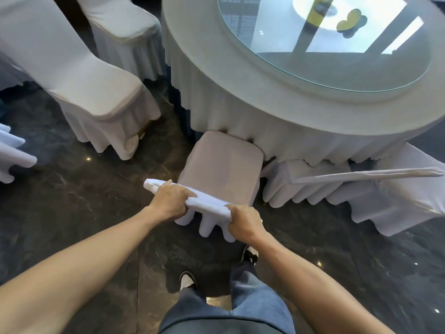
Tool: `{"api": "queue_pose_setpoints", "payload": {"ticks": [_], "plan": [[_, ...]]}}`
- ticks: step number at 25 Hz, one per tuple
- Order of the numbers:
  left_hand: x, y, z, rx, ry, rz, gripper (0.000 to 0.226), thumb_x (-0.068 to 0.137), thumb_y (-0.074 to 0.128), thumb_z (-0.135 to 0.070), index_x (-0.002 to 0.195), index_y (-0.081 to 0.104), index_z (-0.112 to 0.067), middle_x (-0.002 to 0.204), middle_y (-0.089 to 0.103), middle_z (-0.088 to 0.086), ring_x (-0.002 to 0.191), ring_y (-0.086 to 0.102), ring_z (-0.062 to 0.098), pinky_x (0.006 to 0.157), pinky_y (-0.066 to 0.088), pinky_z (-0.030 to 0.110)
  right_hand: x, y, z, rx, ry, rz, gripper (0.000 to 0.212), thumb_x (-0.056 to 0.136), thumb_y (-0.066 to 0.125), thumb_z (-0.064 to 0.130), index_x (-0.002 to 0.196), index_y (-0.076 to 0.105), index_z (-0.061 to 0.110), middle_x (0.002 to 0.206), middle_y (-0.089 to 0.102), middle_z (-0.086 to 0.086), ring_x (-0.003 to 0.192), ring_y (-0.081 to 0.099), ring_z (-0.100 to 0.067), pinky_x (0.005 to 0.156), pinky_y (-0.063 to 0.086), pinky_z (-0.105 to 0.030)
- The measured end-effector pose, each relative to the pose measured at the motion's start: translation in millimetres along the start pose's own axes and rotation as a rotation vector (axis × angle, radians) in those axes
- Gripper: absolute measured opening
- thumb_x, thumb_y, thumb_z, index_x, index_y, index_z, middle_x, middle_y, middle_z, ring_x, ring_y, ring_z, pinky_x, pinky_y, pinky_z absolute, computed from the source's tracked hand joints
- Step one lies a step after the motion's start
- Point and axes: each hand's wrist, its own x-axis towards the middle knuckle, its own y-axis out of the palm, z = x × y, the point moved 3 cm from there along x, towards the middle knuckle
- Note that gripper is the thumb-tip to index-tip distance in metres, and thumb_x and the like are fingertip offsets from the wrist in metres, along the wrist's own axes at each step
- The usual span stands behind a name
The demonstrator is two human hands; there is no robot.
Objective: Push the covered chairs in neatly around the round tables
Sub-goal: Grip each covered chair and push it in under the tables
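Observation:
A white-covered chair (224,165) stands right in front of me, its seat's far edge touching the skirt of the round table (240,75). My left hand (172,201) grips the left part of the chair's backrest top. My right hand (244,221) grips the right end of the same top edge. The table wears a white pleated cloth and carries a glass turntable (325,37). To the right, another covered chair (361,186) sits with its seat tucked under the table's cloth.
Two more covered chairs stand at the left, one near (96,92) and one farther back (125,32), both apart from the table. Part of another white cover (12,153) shows at the left edge. The floor is dark marble; my shoes and jeans are below.

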Motion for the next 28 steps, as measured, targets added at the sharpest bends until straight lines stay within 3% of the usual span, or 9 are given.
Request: {"api": "queue_pose_setpoints", "payload": {"ticks": [3, 5, 9, 15, 17, 21, 28], "plan": [[40, -17, -45, -0.060, -0.027, -0.043, 0.047, 0.073, 0.056, -0.007, 0.108, 0.073, -0.035, 0.102, 0.075, 0.001, 0.096, 0.066, 0.024, 0.108, 0.037, 0.041, 23, -44, -47, -0.060, 0.032, -0.025, 0.032, 0.070, 0.056, 0.013, 0.100, 0.067, 0.020, 0.090, 0.070, -0.008, 0.084, 0.065, -0.034, 0.068, 0.047, -0.035], [69, -29, -75, -0.079, -0.060, -0.054, 0.036, 0.073, 0.057, -0.007, 0.095, 0.074, -0.031, 0.089, 0.074, 0.001, 0.084, 0.066, 0.025, 0.090, 0.045, 0.034, 42, -73, -81, -0.109, 0.042, -0.031, 0.025, 0.071, 0.057, 0.012, 0.095, 0.066, 0.016, 0.091, 0.070, -0.010, 0.084, 0.065, -0.036, 0.069, 0.048, -0.036], [126, -50, -135, -0.158, -0.101, -0.042, 0.036, 0.075, 0.056, -0.010, 0.096, 0.074, -0.033, 0.085, 0.074, 0.001, 0.081, 0.067, 0.025, 0.071, 0.045, 0.032, 81, -124, -152, -0.202, 0.019, -0.022, 0.020, 0.074, 0.057, 0.015, 0.092, 0.067, 0.015, 0.093, 0.071, -0.011, 0.086, 0.065, -0.036, 0.073, 0.049, -0.037], [176, -46, -206, -0.148, -0.147, -0.007, 0.040, 0.079, 0.059, -0.020, 0.109, 0.068, -0.044, 0.104, 0.073, 0.001, 0.097, 0.066, 0.030, 0.082, 0.047, 0.037, 111, -157, -235, -0.270, -0.013, -0.020, 0.027, 0.070, 0.058, 0.021, 0.095, 0.067, 0.023, 0.093, 0.072, -0.006, 0.090, 0.067, -0.034, 0.074, 0.052, -0.038], [179, -37, -213, -0.130, -0.140, 0.013, 0.038, 0.078, 0.058, -0.020, 0.106, 0.066, -0.044, 0.104, 0.072, -0.001, 0.100, 0.066, 0.029, 0.081, 0.046, 0.036, 112, -153, -247, -0.247, -0.010, -0.026, 0.026, 0.065, 0.060, 0.024, 0.090, 0.066, 0.027, 0.087, 0.073, -0.003, 0.086, 0.068, -0.033, 0.072, 0.054, -0.037], [180, -21, -215, -0.108, -0.145, 0.022, 0.051, 0.080, 0.057, -0.023, 0.124, 0.060, -0.049, 0.116, 0.071, -0.004, 0.106, 0.064, 0.024, 0.089, 0.047, 0.034, 110, -143, -256, -0.265, -0.036, -0.018, 0.031, 0.063, 0.061, 0.020, 0.094, 0.067, 0.025, 0.089, 0.073, -0.001, 0.087, 0.068, -0.029, 0.072, 0.053, -0.036], [170, -22, -213, -0.098, -0.092, -0.011, 0.035, 0.081, 0.063, -0.033, 0.115, 0.066, -0.043, 0.102, 0.073, 0.000, 0.093, 0.066, 0.024, 0.077, 0.046, 0.033, 98, -141, -249, -0.212, -0.012, -0.024, 0.034, 0.061, 0.060, 0.035, 0.093, 0.068, 0.027, 0.087, 0.073, -0.001, 0.085, 0.067, -0.029, 0.074, 0.054, -0.038]]}}
